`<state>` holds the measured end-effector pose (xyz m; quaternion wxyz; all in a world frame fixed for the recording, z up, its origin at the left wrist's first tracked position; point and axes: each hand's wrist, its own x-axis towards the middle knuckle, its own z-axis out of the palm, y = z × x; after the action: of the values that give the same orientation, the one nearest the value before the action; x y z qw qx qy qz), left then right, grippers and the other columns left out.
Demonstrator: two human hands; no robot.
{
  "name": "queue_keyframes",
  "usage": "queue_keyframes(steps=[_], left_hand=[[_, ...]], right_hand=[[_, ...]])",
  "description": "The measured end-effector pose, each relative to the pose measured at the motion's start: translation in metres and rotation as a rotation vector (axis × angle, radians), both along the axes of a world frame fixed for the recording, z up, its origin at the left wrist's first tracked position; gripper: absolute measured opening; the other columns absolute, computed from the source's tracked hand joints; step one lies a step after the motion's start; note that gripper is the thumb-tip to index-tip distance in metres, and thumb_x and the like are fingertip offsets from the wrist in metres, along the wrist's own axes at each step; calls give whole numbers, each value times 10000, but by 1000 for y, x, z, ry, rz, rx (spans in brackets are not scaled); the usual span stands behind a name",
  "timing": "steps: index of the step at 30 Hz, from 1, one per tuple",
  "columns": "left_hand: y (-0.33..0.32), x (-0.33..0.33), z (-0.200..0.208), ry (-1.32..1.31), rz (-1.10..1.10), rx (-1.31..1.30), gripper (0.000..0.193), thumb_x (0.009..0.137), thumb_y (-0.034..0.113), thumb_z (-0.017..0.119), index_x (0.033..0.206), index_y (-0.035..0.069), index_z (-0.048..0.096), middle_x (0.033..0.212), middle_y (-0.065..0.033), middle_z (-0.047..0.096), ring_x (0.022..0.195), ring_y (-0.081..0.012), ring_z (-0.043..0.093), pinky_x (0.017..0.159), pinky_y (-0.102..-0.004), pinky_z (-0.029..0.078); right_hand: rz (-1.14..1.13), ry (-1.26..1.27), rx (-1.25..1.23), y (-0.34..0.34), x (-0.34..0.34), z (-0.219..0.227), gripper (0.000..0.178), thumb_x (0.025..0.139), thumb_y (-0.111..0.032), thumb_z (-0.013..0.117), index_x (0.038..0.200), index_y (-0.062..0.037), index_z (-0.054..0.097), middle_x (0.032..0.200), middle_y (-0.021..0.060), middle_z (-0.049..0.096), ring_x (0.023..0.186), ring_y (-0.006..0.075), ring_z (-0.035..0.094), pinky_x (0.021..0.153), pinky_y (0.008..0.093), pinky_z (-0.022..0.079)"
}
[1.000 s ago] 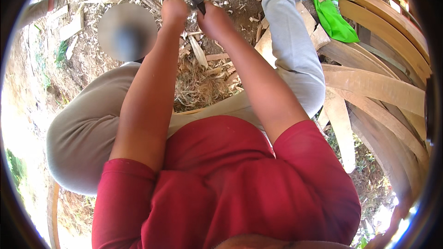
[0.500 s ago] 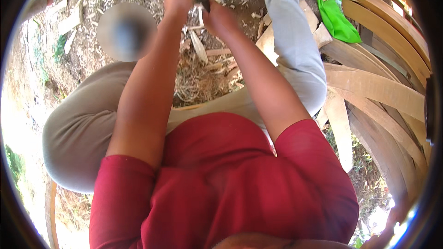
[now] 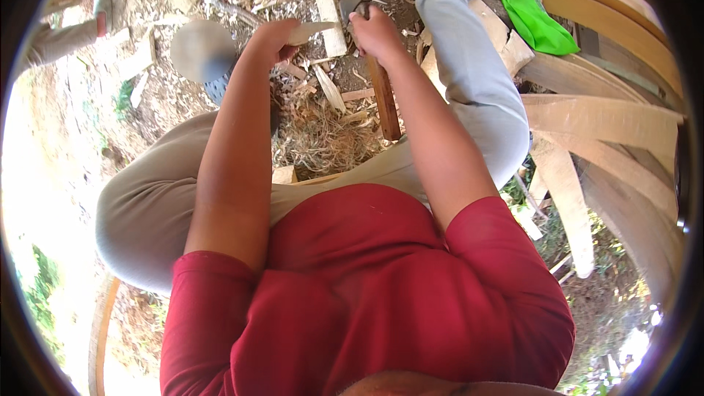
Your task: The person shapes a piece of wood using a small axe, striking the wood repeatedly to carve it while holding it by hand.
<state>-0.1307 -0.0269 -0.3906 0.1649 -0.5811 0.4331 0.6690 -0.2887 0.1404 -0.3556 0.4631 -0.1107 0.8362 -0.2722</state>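
Note:
My right hand (image 3: 375, 33) is closed around a hatchet (image 3: 383, 99) just below its dark metal head. The wooden handle points back toward my lap. My left hand (image 3: 275, 38) is closed on a pale, pointed piece of wood (image 3: 311, 32), whose tip points right toward the hatchet. Beneath that tip, a flat light board (image 3: 325, 7) lies on the ground. The left fingers are partly hidden by the back of the hand.
Wood chips and shavings litter the ground (image 3: 315, 121). Curved planks (image 3: 601, 117) are stacked at the right, with a green bag (image 3: 532, 11) beside them. My outstretched leg (image 3: 473, 73) lies right of the hatchet. Another person's leg (image 3: 70, 40) shows at far left.
My hands have moved apart, the right one going rightward with the hatchet. Its handle now shows, hanging toward me. The pale wood piece in my left hand has come into clear view.

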Motion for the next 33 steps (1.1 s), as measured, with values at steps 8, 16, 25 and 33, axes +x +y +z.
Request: queue_keyframes(steps=[8, 16, 25, 33], left_hand=[[4, 1, 152, 548, 98, -46, 473, 1030, 123, 644, 1459, -49, 542, 1268, -142, 684, 1068, -225, 710, 861, -335, 593], [48, 39, 355, 760, -141, -451, 424, 1024, 86, 652, 1443, 38, 610, 1176, -31, 725, 958, -77, 646, 735, -230, 480], [88, 85, 414, 1052, -70, -333, 395, 1012, 3, 568, 1407, 21, 554, 1182, -61, 687, 978, -118, 666, 789, -262, 541], [95, 94, 407, 1152, 165, -74, 376, 1017, 114, 415, 1359, -3, 519, 1061, -114, 669, 884, -214, 659, 758, -353, 537]], right_hand=[[-564, -265, -634, 51, -35, 122, 179, 1028, -190, 630, 1092, -45, 547, 763, 48, 588, 538, 168, 560, 485, 350, 494], [-521, -326, -930, 101, 14, 266, 158, 1043, -203, 633, 1082, -82, 540, 803, 36, 588, 570, 149, 563, 514, 333, 486], [-490, -464, -828, 179, 54, 264, 164, 1050, -208, 625, 1117, -90, 533, 835, 34, 596, 606, 144, 560, 549, 329, 494], [-514, -690, -675, 222, 70, 215, 133, 1021, -126, 578, 1098, -81, 479, 829, 33, 540, 594, 136, 514, 515, 312, 439]])
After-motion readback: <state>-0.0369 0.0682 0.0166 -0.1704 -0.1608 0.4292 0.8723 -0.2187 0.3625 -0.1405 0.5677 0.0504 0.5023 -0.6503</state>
